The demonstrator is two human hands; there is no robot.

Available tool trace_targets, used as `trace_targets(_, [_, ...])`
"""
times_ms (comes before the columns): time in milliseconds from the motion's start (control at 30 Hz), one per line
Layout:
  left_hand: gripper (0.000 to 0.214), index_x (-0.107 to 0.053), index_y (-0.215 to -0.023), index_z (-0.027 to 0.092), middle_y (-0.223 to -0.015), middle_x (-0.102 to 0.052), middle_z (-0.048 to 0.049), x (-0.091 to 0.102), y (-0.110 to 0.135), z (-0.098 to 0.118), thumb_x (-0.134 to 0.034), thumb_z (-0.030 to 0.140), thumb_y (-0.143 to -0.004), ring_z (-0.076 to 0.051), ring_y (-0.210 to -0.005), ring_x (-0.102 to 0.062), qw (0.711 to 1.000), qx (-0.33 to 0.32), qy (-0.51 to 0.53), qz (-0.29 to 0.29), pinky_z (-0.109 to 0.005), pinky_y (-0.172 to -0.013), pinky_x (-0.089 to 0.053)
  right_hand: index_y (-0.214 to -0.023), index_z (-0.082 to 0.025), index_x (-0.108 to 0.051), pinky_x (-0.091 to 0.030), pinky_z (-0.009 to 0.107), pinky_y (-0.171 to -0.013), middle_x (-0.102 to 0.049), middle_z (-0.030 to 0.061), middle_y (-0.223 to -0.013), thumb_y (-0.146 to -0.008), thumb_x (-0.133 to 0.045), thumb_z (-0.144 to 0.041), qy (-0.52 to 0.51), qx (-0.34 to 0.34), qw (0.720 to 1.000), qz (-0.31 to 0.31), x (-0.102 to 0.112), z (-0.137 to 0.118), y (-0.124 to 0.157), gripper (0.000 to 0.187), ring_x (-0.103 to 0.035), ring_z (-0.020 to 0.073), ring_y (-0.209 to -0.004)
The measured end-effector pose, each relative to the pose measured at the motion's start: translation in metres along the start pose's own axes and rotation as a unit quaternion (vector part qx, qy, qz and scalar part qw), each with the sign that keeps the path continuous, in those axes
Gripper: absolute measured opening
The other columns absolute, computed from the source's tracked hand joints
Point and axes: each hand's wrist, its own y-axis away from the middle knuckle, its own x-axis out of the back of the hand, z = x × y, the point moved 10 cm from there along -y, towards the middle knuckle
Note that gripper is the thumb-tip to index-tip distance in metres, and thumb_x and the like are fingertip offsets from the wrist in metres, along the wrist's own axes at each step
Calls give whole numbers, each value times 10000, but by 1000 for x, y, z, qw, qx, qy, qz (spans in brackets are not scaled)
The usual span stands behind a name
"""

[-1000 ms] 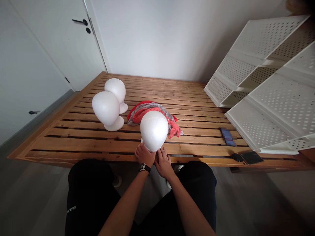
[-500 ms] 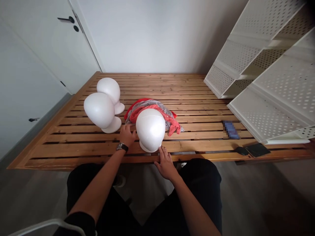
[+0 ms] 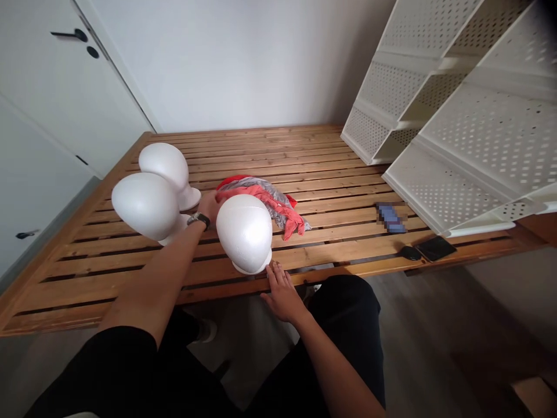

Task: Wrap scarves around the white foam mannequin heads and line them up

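Observation:
A white foam mannequin head (image 3: 244, 233) stands near the front edge of the slatted wooden bench. Behind it lies a heap of red and grey cloths (image 3: 278, 204). My left hand (image 3: 210, 206) reaches past the head's left side to the heap; its fingers are mostly hidden, so whether it grips the cloth does not show. At the base of the head rests my right hand (image 3: 282, 290), open, its fingers stretched out and touching the base's right side. Two more white mannequin heads, a front one (image 3: 145, 204) and a rear one (image 3: 164, 165), stand close together on the left.
White perforated shelves (image 3: 404, 110) stand along the right. Near them on the bench (image 3: 304, 148) lie a blurred blue item (image 3: 390, 217), a black mouse-shaped object (image 3: 410, 252) and a flat black object (image 3: 436, 248). A door (image 3: 39, 64) is at far left.
My left hand has moved forward from beside the middle head to the cloth heap. My right hand stays at the head's base. The view has shifted, moving the scene leftward.

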Motion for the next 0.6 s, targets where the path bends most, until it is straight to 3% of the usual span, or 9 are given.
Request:
trace_targets(67, [215,-623,-849,180,-796,-636,-21,20,-24,28,-566,380,-906,-177,-801,-572,996,-9,84,23,-310,-758,-463,-1632,-184,-96,-47,426,-1267,21,90,-1702,-940,-534,-489,-9,5,1000,-6,0,1,1,874,34,238,-1576])
trace_targets(133, [274,-638,-899,186,-828,-659,-9,48,-44,76,-575,453,-908,-150,-769,-594,958,-57,280,40,-266,-709,-475,-1631,-176,-100,-45,427,-1267,27,97,-1701,-940,-535,-497,-20,7,1000,-12,-2,3,1,877,41,241,-1575])
trace_targets(200, [300,-624,-910,179,-839,-662,-8,79,-54,140,-619,479,-899,-133,-762,-608,906,-113,408,26,-254,-723,-500,-1630,-173,-107,-44,438,-1268,20,110,-1700,-940,-540,-498,-35,10,999,-14,-1,3,2,877,43,248,-1574])
trace_targets(300, [248,-578,-932,171,-765,-613,13,121,-51,246,-552,413,-979,-91,-643,-565,866,-177,465,-45,-239,-659,-500,-1631,-194,-105,-66,468,-1268,15,120,-1702,-940,-547,-506,-78,22,997,-2,5,1,3,877,42,263,-1574])
trace_targets(367, [196,-555,-969,175,-727,-559,41,147,-27,323,-547,369,-995,-72,-571,-538,844,-277,444,-119,-217,-588,-470,-1631,-220,-104,-122,469,-1267,9,109,-1705,-960,-515,-506,-127,33,991,32,18,2,6,837,30,256,-1575])
trace_targets(433, [227,-543,-1142,176,-712,-483,68,167,8,385,-542,356,-1003,-56,-534,-506,805,-357,433,-193,-196,-557,-439,-1624,-225,-150,-190,461,-1258,-71,117,-1701,-987,-467,-502,-173,34,979,97,41,8,14,763,-38,244,-1576])
trace_targets(533, [337,-465,-1275,204,-702,-368,96,188,58,439,-596,307,-982,-9,-464,-407,781,-393,414,-253,-155,-543,-358,-1559,-207,-329,-279,487,-1228,-332,162,-1607,-1005,-451,-483,-201,21,945,258,94,24,45,631,-283,260,-1514])
trace_targets(600, [168,-518,-1125,189,-689,-344,91,199,87,457,-584,249,-982,5,-453,-391,775,-389,420,-268,-151,-524,-302,-1503,-211,-403,-330,522,-1193,-446,165,-1514,-995,-494,-457,-196,13,895,400,143,32,83,571,-418,272,-1425])
